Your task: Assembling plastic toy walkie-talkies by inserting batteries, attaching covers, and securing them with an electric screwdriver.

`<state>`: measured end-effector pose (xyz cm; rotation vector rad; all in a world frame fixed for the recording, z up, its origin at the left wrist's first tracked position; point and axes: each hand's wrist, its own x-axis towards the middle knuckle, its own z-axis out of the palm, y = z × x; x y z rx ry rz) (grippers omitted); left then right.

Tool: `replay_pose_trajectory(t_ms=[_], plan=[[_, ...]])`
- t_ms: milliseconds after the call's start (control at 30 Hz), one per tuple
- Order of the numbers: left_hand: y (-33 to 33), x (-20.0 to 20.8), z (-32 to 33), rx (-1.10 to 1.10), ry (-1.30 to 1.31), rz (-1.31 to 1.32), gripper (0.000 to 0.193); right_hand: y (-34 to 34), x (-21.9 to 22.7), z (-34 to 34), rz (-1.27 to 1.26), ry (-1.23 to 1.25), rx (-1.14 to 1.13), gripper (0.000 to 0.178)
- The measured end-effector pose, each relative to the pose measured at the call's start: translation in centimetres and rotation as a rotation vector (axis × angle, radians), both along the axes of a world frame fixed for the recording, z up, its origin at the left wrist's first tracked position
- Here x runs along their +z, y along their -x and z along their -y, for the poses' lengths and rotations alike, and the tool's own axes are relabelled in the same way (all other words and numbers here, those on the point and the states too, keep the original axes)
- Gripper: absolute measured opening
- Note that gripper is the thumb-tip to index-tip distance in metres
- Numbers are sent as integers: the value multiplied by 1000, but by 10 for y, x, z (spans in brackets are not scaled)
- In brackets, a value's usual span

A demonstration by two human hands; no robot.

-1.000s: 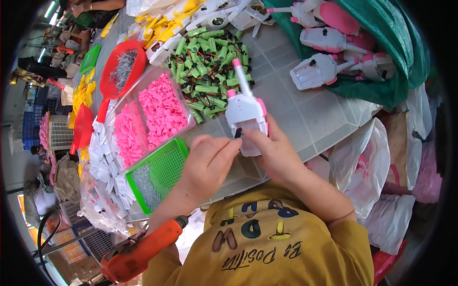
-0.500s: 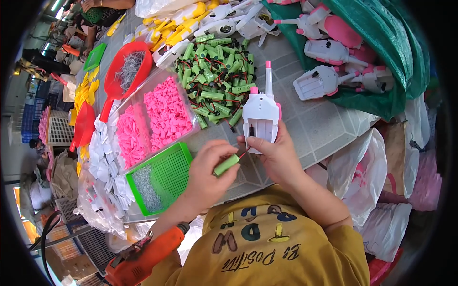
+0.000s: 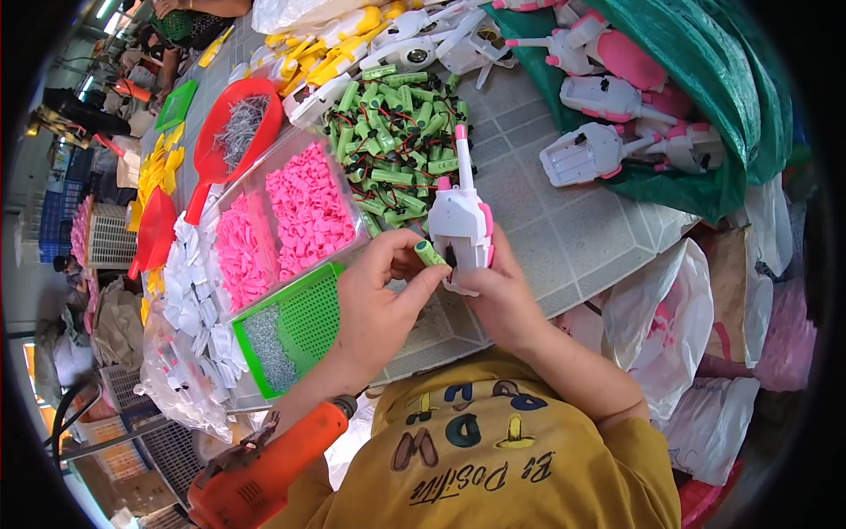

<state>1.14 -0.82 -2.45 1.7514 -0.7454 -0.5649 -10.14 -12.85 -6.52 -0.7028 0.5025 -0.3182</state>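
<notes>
My left hand (image 3: 381, 298) pinches a green cylindrical battery (image 3: 429, 254), now tilted end-up beside the toy's open compartment. Fingers of my right hand (image 3: 504, 304) close round the lower end of a white plastic toy body (image 3: 460, 214) with a pink-tipped antenna and pink side trim. Its hollow battery bay faces left toward the battery; the wire between them is mostly hidden by my fingers. Just beyond lies a heap of green batteries (image 3: 397, 141) with red and black leads.
Left of my hands are a clear tray of pink parts (image 3: 308, 196), a green basket (image 3: 328, 304) with small metal pieces and a red scoop (image 3: 204, 159). An orange power drill (image 3: 269, 467) hangs near my left forearm. At right, a green sack (image 3: 705, 88) holds similar toy bodies.
The battery has come up and right to the toy, turning more upright. The toy has shifted slightly left and down, rotating so its bay faces left.
</notes>
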Motion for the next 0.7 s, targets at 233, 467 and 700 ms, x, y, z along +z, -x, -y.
replay_pose_trajectory(t_ms=[233,467,700], plan=[[6,6,9,-103,-61,90,36,3,1,-1,223,-181,63,98],[11,9,7,-151,-89,412,25,4,5,-1,320,-265,60,99],[21,11,9,1,-92,93,18,-1,-5,-11,290,-174,-14,71]])
